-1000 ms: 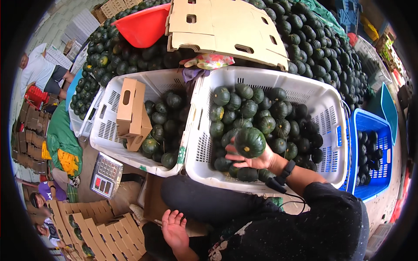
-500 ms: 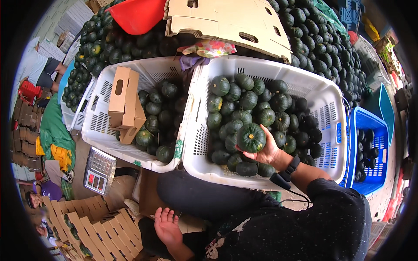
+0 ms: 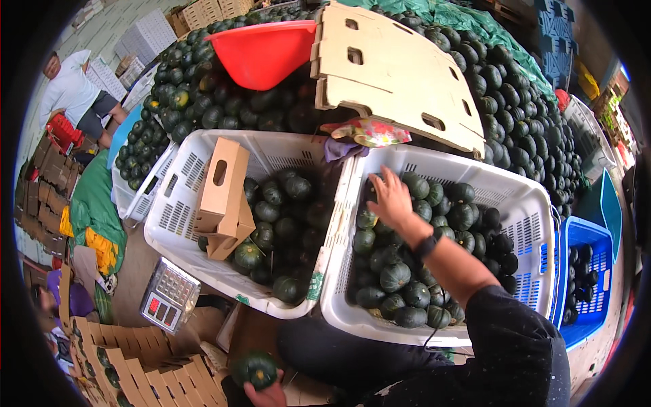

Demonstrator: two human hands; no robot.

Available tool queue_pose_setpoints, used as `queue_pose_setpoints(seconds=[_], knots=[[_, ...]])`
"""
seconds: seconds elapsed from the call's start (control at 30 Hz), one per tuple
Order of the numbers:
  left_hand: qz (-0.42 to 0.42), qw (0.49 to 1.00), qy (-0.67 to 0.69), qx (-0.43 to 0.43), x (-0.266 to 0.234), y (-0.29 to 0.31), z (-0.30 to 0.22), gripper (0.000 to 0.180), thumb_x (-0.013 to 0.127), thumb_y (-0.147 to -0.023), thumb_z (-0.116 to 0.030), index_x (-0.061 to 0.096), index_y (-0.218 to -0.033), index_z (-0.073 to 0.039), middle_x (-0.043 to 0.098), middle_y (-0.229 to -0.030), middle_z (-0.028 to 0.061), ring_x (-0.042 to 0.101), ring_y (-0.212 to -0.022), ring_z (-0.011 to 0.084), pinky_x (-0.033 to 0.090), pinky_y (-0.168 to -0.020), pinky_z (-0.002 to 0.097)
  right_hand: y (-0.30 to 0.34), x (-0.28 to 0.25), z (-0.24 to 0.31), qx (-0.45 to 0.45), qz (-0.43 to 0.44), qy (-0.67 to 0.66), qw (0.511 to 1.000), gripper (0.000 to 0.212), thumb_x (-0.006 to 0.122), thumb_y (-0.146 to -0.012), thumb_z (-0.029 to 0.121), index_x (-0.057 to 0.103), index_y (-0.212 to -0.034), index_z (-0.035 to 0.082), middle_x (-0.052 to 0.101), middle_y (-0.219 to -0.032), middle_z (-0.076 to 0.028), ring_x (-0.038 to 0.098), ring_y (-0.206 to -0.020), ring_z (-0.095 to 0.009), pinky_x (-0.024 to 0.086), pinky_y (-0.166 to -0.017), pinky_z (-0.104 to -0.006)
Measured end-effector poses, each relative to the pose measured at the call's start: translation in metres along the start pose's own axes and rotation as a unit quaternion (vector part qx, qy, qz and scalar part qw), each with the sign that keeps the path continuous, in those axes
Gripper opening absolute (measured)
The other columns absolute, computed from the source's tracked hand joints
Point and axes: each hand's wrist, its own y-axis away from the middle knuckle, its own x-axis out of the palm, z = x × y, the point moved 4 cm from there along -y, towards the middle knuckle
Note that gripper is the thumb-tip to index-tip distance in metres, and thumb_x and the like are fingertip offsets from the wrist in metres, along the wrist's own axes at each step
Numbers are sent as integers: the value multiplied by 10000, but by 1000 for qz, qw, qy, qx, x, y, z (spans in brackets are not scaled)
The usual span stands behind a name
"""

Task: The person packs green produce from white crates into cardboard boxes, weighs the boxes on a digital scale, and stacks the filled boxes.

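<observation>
Near the lower edge, my left hand (image 3: 268,394) has its fingers round a dark green pumpkin (image 3: 255,370), held in front of a folded cardboard box. Over the far left part of the right white crate (image 3: 407,337), my right hand (image 3: 391,199) reaches palm down with fingers stretched apart, on or just above the pumpkins; whether it touches one I cannot tell. Many round dark green pumpkins (image 3: 395,277) fill that crate. In the left white crate (image 3: 156,230) are more pumpkins (image 3: 266,211) and cardboard boxes (image 3: 220,180) standing on end.
A digital scale (image 3: 169,295) stands left of the crates. Stacked open cartons (image 3: 152,359) are at lower left. Behind lie a big pumpkin heap (image 3: 522,129), a red basin (image 3: 261,54) and flat cardboard (image 3: 400,64). A blue crate (image 3: 584,298) stands right; another person (image 3: 78,95) is far left.
The pumpkin my right hand held over the right crate is no longer there; my left hand, empty before, now holds one. My right hand has moved to the crate's far left. The view has shifted.
</observation>
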Motion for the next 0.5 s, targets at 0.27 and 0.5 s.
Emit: queue_pose_setpoints(seconds=[0.27,0.5], knots=[[-179,566,-800,85,-177,-63,83,750,670,-757,-370,328,-1362,-88,333,-1341,252,360,-1216,411,309,-999,510,11,23,-28,277,373,-640,611,694,571,-771,571,465,-1273,102,564,-1177,-161,586,-1003,-325,523,-776,-417],[-148,697,-700,46,-73,-75,59,727,513,-866,-415,190,-1429,-87,199,-1408,294,231,-1311,400,226,-1054,499,90,-57,62,272,261,-900,219,750,348,-832,670,455,-1262,65,543,-1149,-253,644,-847,-330,567,-689,-372]])
